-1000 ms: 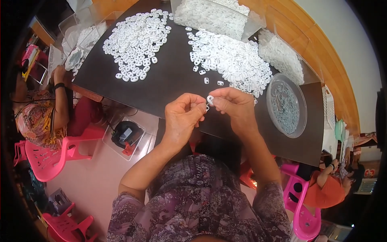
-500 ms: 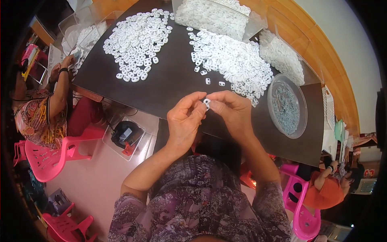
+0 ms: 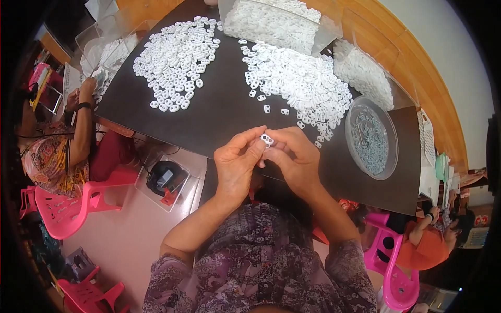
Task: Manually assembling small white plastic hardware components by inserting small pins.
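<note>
A small white two-holed plastic piece [image 3: 267, 139] is pinched between my two hands, just above the table's near edge. My left hand [image 3: 236, 161] grips it from the left with thumb and forefinger. From the right, the thumb and fingers of my right hand [image 3: 295, 160] close on the same piece. Past my hands lies a spread heap of similar white pieces [image 3: 292, 73], with a few strays on its near side. Another heap of white oval pieces [image 3: 175, 57] lies at the far left.
A round clear tub [image 3: 394, 141] of small grey metal parts stands on the dark table [image 3: 224, 94] at right. Clear bins [image 3: 271, 21] of white pieces line the back. A co-worker [image 3: 62, 146] sits at left near pink chairs [image 3: 68, 208]; another person [image 3: 422, 245] is at right.
The white piece has tipped so its two-holed face shows more, and it sits slightly lower. My right fingers have curled in under it. At left, the co-worker's hands have shifted a little.
</note>
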The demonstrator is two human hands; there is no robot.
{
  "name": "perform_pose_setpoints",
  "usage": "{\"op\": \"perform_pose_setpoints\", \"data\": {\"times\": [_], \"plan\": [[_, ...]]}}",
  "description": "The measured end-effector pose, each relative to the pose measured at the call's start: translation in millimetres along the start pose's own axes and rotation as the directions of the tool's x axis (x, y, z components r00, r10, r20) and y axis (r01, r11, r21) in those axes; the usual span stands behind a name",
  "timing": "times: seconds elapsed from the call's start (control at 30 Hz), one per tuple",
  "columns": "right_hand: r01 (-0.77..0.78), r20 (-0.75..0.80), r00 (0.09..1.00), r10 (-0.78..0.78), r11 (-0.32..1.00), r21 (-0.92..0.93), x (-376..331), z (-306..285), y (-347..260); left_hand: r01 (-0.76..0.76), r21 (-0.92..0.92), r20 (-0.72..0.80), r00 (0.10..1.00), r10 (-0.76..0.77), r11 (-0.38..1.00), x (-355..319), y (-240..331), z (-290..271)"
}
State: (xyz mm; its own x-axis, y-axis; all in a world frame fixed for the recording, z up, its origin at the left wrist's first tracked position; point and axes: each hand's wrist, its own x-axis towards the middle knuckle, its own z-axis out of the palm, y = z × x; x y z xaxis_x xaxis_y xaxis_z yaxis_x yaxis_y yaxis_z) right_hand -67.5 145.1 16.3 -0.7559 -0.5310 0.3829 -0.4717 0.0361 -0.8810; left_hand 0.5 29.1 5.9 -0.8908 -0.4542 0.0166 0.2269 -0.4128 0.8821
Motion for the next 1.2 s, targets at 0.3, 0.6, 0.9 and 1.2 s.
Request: {"op": "perform_pose_setpoints", "data": {"times": [0.3, 0.6, 0.9, 1.2], "plan": [[0.184, -0.038, 0.98, -0.196, 0.959, -0.214, -0.9, 1.4, 1.1, 0.02, -0.036, -0.04, 0.999, -0.021, 0.999, -4.6, 1.1, 4.1], [0.26, -0.077, 0.952, -0.296, 0.917, -0.302, -2.5, 8.4, 0.5, 0.046, -0.046, -0.085, 0.995, -0.049, 0.998, -6.1, 5.2, 6.8], [0.258, -0.053, 0.959, -0.278, 0.935, -0.244, -2.5, 11.6, 0.6, 0.017, -0.077, -0.013, 1.0, -0.018, 0.997, -5.9, 5.7, -3.4], [0.304, -0.1, 0.935, -0.339, 0.916, -0.262, -2.8, 19.0, -4.1, -0.179, 0.039, 0.059, 0.983, 0.176, 0.983, -3.9, -4.6, -12.9]]}}
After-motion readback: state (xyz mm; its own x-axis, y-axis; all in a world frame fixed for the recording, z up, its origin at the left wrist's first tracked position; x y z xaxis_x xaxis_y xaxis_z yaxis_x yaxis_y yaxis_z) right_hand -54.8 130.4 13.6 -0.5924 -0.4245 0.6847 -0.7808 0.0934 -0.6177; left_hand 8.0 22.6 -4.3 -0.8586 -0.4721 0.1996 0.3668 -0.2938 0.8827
